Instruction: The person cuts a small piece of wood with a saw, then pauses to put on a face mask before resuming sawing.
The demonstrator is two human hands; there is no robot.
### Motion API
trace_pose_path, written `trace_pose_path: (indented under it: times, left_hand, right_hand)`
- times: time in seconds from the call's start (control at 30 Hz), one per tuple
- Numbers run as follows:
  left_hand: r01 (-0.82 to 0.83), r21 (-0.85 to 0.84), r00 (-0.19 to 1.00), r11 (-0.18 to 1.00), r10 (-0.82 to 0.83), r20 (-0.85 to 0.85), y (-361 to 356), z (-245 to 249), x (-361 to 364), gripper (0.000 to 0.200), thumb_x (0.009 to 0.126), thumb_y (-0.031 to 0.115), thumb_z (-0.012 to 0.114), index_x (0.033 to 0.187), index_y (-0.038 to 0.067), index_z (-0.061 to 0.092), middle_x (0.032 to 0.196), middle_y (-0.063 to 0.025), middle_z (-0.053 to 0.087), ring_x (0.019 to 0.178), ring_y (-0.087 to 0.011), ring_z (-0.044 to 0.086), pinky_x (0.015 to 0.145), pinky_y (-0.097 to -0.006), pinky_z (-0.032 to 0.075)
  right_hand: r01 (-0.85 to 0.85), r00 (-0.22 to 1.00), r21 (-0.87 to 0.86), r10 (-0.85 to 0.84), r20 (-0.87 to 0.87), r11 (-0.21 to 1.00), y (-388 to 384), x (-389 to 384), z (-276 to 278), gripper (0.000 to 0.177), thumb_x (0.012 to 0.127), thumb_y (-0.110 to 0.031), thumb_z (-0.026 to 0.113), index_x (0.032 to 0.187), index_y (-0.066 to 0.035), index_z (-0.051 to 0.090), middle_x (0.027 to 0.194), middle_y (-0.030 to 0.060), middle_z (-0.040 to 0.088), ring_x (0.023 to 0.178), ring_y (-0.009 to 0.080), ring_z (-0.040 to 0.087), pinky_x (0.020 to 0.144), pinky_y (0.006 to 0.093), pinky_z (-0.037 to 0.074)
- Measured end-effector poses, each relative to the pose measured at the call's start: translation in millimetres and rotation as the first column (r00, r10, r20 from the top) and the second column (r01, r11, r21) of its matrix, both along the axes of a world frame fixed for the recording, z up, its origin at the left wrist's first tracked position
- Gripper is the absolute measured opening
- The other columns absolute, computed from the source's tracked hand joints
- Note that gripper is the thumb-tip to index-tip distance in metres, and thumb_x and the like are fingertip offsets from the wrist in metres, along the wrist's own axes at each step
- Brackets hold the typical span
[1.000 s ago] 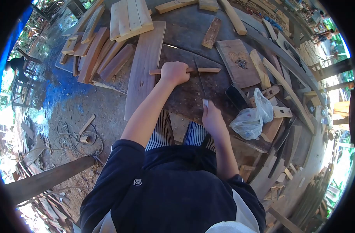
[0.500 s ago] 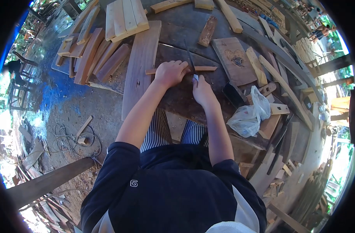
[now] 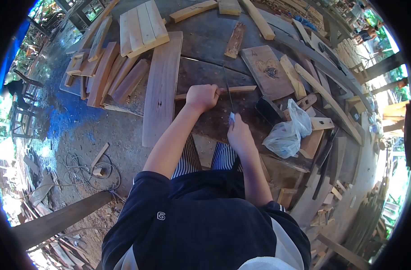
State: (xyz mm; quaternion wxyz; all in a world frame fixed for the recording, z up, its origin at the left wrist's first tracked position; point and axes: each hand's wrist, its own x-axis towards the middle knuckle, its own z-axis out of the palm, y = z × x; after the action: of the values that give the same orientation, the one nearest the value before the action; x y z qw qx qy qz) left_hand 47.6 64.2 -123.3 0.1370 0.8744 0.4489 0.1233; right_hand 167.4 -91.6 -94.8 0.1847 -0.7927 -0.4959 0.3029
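Note:
My left hand is closed around a narrow wooden strip, which lies crosswise over the dark bench top; its right end sticks out well past my fingers. In my right hand is a long, thin dark blade with a whitish grip. The blade points away from me and crosses the strip just right of my left fist. Whether its edge has teeth is too small to tell. A wide pale plank lies left of my left hand, under or beside the strip's left end.
Right of my hands are a dark block, a crumpled plastic bag and a board with a small pile of nails. Curved wood pieces are stacked at left, near joined pale slats. Tangled cord lies on the ground.
My right hand has drawn the blade back toward my body. My left hand stays on the strip, its fingers curled more tightly. The whole view has shifted slightly.

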Motion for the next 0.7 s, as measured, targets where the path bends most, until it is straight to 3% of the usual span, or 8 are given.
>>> trace_pose_path:
  times: [0.13, 0.2, 0.33, 0.53, 0.6, 0.7]
  left_hand:
    - [0.021, 0.055, 1.000, 0.998, -0.021, 0.003, -1.2, 2.2, 0.2, 0.040, 0.099, 0.039, 0.045, 0.082, 0.010, 0.067, 0.079, -0.0136, 0.070, 0.075, -0.0345, 0.069, 0.066, -0.0480, 0.053]
    - [0.029, 0.052, 0.999, 0.998, -0.028, -0.028, -0.3, 3.5, -0.4, 0.040, 0.099, 0.039, 0.045, 0.082, 0.010, 0.067, 0.078, -0.0139, 0.070, 0.074, -0.0342, 0.069, 0.066, -0.0477, 0.053]
    - [0.069, 0.078, 0.994, 0.995, -0.062, -0.088, 9.7, 23.0, 0.0, 0.041, 0.098, 0.039, 0.046, 0.081, 0.009, 0.067, 0.075, -0.0145, 0.070, 0.072, -0.0340, 0.069, 0.064, -0.0474, 0.053]
    - [0.031, 0.077, 0.996, 0.997, -0.025, -0.085, 26.4, 18.2, -16.6, 0.041, 0.098, 0.040, 0.046, 0.080, 0.010, 0.067, 0.074, -0.0141, 0.069, 0.072, -0.0341, 0.068, 0.064, -0.0480, 0.053]
    - [0.042, 0.079, 0.996, 0.996, -0.036, -0.084, 23.1, 13.7, -19.1, 0.041, 0.098, 0.040, 0.046, 0.080, 0.010, 0.067, 0.074, -0.0141, 0.069, 0.073, -0.0341, 0.068, 0.064, -0.0483, 0.052]
    - [0.039, 0.097, 0.998, 0.995, -0.034, -0.047, 26.2, 11.4, -18.6, 0.040, 0.097, 0.040, 0.047, 0.080, 0.010, 0.067, 0.074, -0.0140, 0.069, 0.073, -0.0340, 0.068, 0.064, -0.0486, 0.052]
  right_hand:
    - [-0.016, 0.998, 0.055, 0.019, -0.051, 0.998, -30.6, 8.3, -10.9, 0.027, 0.104, -0.029, 0.039, 0.112, -0.004, 0.046, 0.090, 0.0330, 0.065, 0.091, 0.0522, 0.062, 0.078, 0.0590, 0.048]
    - [0.115, 0.986, 0.026, -0.111, -0.125, 0.993, -34.2, 10.4, 4.7, 0.026, 0.104, -0.029, 0.039, 0.112, -0.005, 0.045, 0.088, 0.0320, 0.065, 0.090, 0.0524, 0.062, 0.076, 0.0585, 0.048]
    - [0.077, 0.986, -0.021, -0.079, -0.145, 0.997, -21.4, 11.1, 8.1, 0.025, 0.104, -0.029, 0.038, 0.113, -0.006, 0.044, 0.086, 0.0318, 0.065, 0.088, 0.0519, 0.063, 0.074, 0.0578, 0.048]
    - [-0.033, 0.999, -0.059, 0.031, -0.037, 0.998, 24.7, -8.2, 5.0, 0.021, 0.104, -0.024, 0.036, 0.115, -0.007, 0.041, 0.089, 0.0317, 0.066, 0.088, 0.0504, 0.064, 0.076, 0.0574, 0.050]
    - [-0.070, 0.994, 0.000, 0.070, 0.084, 0.998, 46.2, -12.8, 1.0, 0.020, 0.104, -0.023, 0.035, 0.113, -0.006, 0.041, 0.092, 0.0316, 0.066, 0.090, 0.0504, 0.064, 0.078, 0.0574, 0.051]
    - [-0.082, 0.993, 0.066, 0.076, 0.090, 0.994, 69.1, -9.5, -3.7, 0.020, 0.104, -0.022, 0.035, 0.112, -0.005, 0.041, 0.092, 0.0319, 0.066, 0.091, 0.0504, 0.064, 0.079, 0.0575, 0.051]
